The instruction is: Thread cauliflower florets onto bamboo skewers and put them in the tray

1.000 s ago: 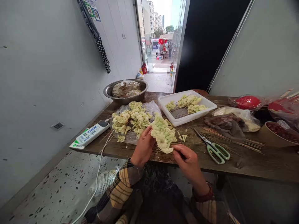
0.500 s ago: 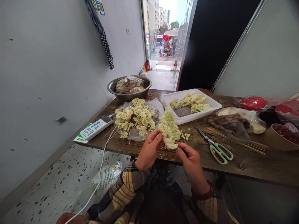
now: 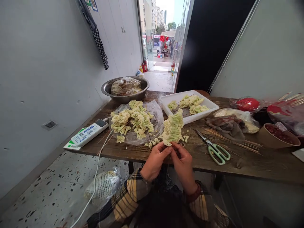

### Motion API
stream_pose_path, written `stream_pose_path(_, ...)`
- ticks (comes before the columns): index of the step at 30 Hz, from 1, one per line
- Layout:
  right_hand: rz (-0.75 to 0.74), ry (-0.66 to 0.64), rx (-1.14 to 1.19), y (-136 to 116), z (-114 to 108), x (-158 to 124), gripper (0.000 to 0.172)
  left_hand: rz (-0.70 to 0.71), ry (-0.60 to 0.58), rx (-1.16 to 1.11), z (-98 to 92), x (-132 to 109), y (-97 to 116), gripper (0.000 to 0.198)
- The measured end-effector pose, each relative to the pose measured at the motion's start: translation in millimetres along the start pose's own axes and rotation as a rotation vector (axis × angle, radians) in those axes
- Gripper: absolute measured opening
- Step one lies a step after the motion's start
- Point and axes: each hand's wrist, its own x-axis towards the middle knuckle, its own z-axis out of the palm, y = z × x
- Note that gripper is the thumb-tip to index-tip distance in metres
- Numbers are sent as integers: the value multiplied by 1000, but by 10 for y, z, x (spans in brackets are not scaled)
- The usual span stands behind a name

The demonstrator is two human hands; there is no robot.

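Note:
Close in front of me, a bunch of pale green-white cauliflower [image 3: 174,126] stands nearly upright above the table edge. My left hand [image 3: 155,160] is closed in a pinch at its lower left. Thumb and fingers of my right hand [image 3: 183,163] pinch the lower end too, and the fingertips of both hands almost meet there. Whether a stick runs inside the florets is hidden. Behind my left hand, more cauliflower [image 3: 141,122] is heaped on a clear plastic bag [image 3: 155,110], with thin sticks poking out. A white tray [image 3: 212,107] beyond holds several skewered cauliflower pieces.
Green-handled scissors [image 3: 218,153] lie open to the right, beside loose bamboo skewers [image 3: 237,142] and a dark cloth [image 3: 228,125]. A metal basin [image 3: 105,90] stands at the back left. A power strip [image 3: 89,133] trails a white cable [image 3: 96,177] over the edge.
My right hand has come in toward my left, at the bottom of the cauliflower. The bunch has turned to lean slightly right. The view has shifted a little to the right.

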Motion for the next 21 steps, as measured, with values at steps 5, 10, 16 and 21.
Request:
stream_pose_path(5,-108,-22,-92,3,32,4,25,50,63,-69,20,57,-58,30)
stream_pose_path(10,-153,-29,-151,73,63,-32,35,107,71,-124,54,117,-87,31)
stream_pose_path(16,-210,-134,-223,83,1,-20,39,94,67,-94,17,150,-71,30)
stream_pose_path(21,-249,-205,-377,63,-114,23,41,86,54,-66,0,175,-89,30)
